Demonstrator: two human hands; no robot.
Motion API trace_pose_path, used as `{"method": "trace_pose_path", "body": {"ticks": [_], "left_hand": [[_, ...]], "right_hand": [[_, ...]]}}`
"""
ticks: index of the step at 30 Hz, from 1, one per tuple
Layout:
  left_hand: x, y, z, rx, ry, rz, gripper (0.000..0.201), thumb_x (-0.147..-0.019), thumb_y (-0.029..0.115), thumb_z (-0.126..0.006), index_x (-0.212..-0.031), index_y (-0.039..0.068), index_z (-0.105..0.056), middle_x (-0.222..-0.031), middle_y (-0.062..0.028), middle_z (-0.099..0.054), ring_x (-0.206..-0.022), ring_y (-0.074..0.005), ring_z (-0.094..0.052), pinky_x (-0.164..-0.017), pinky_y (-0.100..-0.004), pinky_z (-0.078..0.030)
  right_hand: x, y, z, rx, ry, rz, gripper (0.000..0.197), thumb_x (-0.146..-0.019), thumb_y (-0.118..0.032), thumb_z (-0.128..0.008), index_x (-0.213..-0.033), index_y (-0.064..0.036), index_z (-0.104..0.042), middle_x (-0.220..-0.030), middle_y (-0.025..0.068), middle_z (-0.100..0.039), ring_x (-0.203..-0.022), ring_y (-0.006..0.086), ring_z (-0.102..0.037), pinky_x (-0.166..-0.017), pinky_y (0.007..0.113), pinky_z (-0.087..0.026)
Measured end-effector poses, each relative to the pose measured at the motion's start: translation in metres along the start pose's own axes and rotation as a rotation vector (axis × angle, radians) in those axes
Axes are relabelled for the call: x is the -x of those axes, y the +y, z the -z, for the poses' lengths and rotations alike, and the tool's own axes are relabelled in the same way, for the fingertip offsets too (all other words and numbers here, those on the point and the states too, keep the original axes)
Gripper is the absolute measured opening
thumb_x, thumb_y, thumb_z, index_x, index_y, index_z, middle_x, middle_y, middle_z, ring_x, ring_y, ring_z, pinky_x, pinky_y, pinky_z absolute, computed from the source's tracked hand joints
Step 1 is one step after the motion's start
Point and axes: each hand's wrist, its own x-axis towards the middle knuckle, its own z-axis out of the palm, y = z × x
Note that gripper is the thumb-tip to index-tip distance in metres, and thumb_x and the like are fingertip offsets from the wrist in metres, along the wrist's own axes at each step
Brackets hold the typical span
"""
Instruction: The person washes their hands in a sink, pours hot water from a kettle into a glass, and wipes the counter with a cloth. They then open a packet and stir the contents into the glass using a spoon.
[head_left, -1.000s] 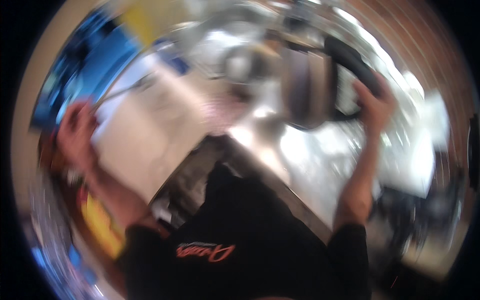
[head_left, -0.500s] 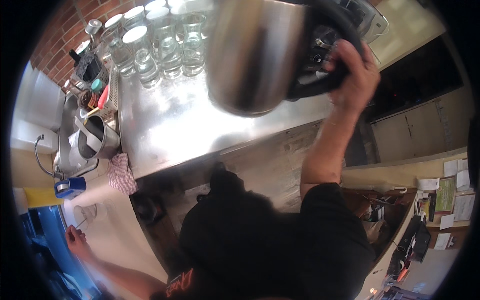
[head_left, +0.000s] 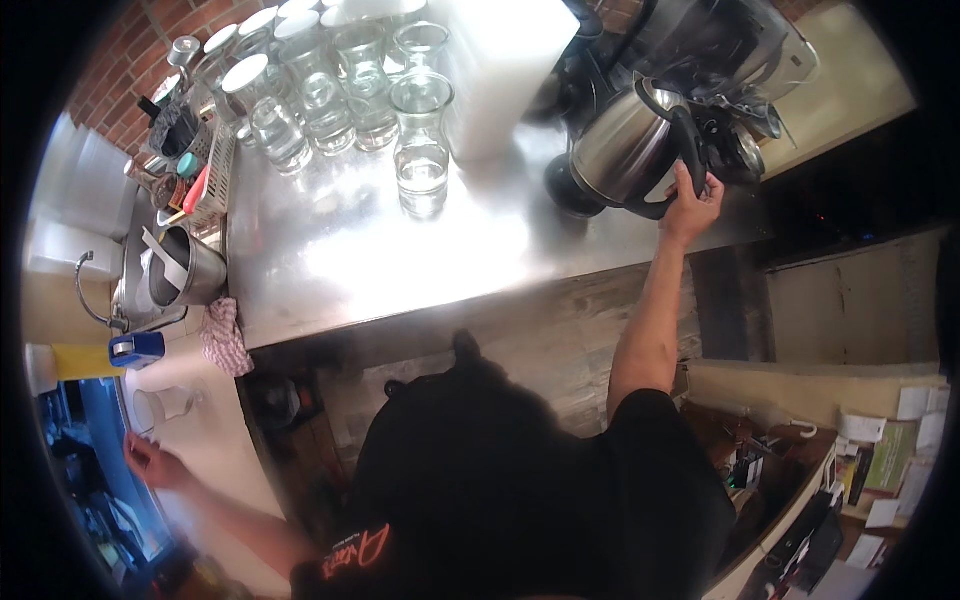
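A steel electric kettle with a black handle leans at the right part of the steel counter, beside or over a round black base. My right hand is closed on the lower part of its handle. Far to the left, my left hand is pinched just below a clear glass on the pale worktop. What its fingers hold, if anything, cannot be made out. An uncapped glass carafe of clear liquid stands on the counter, in front of several white-capped carafes.
A tall whitish block stands behind the carafe. Left are a basket, a steel pot, a checked cloth, a tap and a blue tape dispenser. Dark appliances sit beyond the kettle.
My right hand has carried the kettle away to the right and down toward the black base, uncovering the carafe. My left hand has shifted slightly; the thin stick it held no longer shows clearly.
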Motion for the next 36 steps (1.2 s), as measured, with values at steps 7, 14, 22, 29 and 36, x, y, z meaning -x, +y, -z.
{"method": "trace_pose_path", "body": {"ticks": [7, 14, 22, 29, 36], "left_hand": [[0.101, 0.029, -0.135, -0.321, -0.800, -0.048, 0.049, -0.084, 0.027, -0.065, -0.125, 0.003, -0.051, -0.118, -0.0187, -0.055, -0.102, -0.0313, -0.056, -0.087, -0.0368, -0.045], [0.116, -0.039, -0.172, -0.534, -1.010, -0.055, 0.056, -0.077, 0.027, -0.068, -0.125, 0.006, -0.050, -0.121, -0.0211, -0.052, -0.113, -0.0367, -0.050, -0.095, -0.0420, -0.041], [0.103, -0.034, -0.175, -0.690, -0.915, -0.049, 0.032, -0.077, 0.023, -0.064, -0.105, 0.006, -0.060, -0.093, -0.0217, -0.062, -0.091, -0.0378, -0.060, -0.078, -0.0440, -0.048], [0.079, -0.069, -0.164, -0.096, -0.632, -0.056, 0.021, -0.091, 0.022, -0.051, -0.093, 0.001, -0.053, -0.084, -0.0108, -0.057, -0.079, -0.0228, -0.056, -0.072, -0.0357, -0.045], [0.099, 0.184, -0.110, 1.070, -1.056, 0.333, 0.014, -0.095, 0.017, -0.047, -0.102, 0.005, -0.046, -0.096, -0.0069, -0.051, -0.096, -0.0168, -0.051, -0.088, -0.0323, -0.041]], "right_hand": [[0.009, 0.092, 0.029, 0.039, -0.021, -0.125, 0.036, -0.072, -0.003, -0.076, -0.094, 0.0006, -0.048, -0.072, 0.0087, -0.061, -0.051, 0.0091, -0.053, -0.046, 0.020, -0.041], [0.024, 0.116, 0.034, -0.025, -0.140, -0.073, 0.034, -0.074, -0.004, -0.073, -0.098, 0.0002, -0.049, -0.076, 0.0057, -0.057, -0.058, 0.0097, -0.055, -0.054, 0.022, -0.046], [0.013, 0.125, 0.050, 0.054, -0.172, -0.109, 0.031, -0.076, -0.010, -0.072, -0.097, 0.0003, -0.052, -0.075, 0.0053, -0.058, -0.058, 0.0105, -0.055, -0.054, 0.023, -0.045], [0.022, 0.088, 0.041, 0.452, -0.118, 0.090, 0.045, -0.076, -0.016, -0.073, -0.112, -0.0017, -0.051, -0.103, 0.0091, -0.056, -0.091, 0.0198, -0.053, -0.082, 0.033, -0.043], [0.174, -0.016, -0.003, 0.146, -0.775, -0.638, 0.029, -0.091, -0.019, -0.054, -0.117, -0.0048, -0.054, -0.116, 0.0063, -0.054, -0.105, 0.0178, -0.052, -0.090, 0.031, -0.042]]}}
